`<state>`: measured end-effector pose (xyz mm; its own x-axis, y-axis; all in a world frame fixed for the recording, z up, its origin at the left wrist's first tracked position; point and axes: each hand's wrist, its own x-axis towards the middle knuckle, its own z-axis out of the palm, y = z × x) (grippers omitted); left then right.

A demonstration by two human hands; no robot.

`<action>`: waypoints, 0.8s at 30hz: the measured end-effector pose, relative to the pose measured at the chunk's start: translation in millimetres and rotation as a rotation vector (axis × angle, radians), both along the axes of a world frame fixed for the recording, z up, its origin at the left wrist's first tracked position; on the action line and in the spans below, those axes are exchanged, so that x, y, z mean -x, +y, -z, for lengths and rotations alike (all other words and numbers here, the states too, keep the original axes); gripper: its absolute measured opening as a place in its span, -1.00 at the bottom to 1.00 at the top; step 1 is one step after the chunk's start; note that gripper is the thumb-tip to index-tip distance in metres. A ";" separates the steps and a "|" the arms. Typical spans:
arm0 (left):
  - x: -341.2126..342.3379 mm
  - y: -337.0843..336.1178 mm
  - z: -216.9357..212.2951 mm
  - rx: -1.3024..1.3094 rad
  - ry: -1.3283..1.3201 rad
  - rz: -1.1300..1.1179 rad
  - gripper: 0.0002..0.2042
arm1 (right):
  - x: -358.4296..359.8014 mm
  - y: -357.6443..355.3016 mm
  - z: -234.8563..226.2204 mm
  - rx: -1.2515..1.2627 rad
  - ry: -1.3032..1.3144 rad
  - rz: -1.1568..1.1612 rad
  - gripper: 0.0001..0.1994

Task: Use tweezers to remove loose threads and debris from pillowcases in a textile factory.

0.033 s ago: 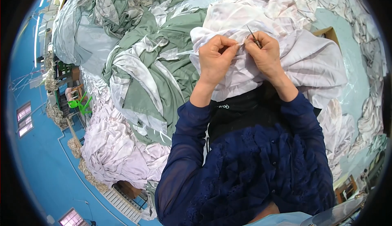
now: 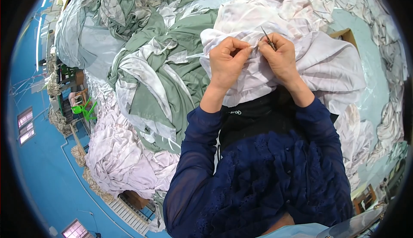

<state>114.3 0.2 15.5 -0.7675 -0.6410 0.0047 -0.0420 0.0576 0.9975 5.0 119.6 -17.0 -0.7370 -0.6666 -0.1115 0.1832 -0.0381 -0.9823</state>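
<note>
Wall: blue (image 2: 43, 156), off to your left past the heaps.
Green cloth: a loose heap (image 2: 152, 104) just left of your working spot, apparently set aside so that your lap has room.
Pale cloth: bunched (image 2: 329, 68) in front of your waist, under and beyond both hands — likely gathered close so that its weight is borne while you handle one small spot.
White bit: at your left fingertips (image 2: 253, 46), above the pale cloth; too small to tell whether it is thread or fabric.
Left hand: thumb and forefinger (image 2: 226, 61) closed in a pinch on the white bit, a rounded gap behind them.
Right hand: curled (image 2: 278, 57) round the blade, thumb tip just beside your left pinch.
Blade: slim and pointed (image 2: 264, 32), tip up and away from you — probably tucked there to spare your thumb and forefinger.
Arms: elbows out, forearms angled inward, wrists raised, sleeves (image 2: 193, 139) ending short of them.
</note>
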 end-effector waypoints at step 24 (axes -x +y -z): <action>0.4 -2.1 -1.2 -0.195 0.080 -0.023 -0.94 | -10.5 26.3 -21.6 -0.097 0.706 0.007 -0.73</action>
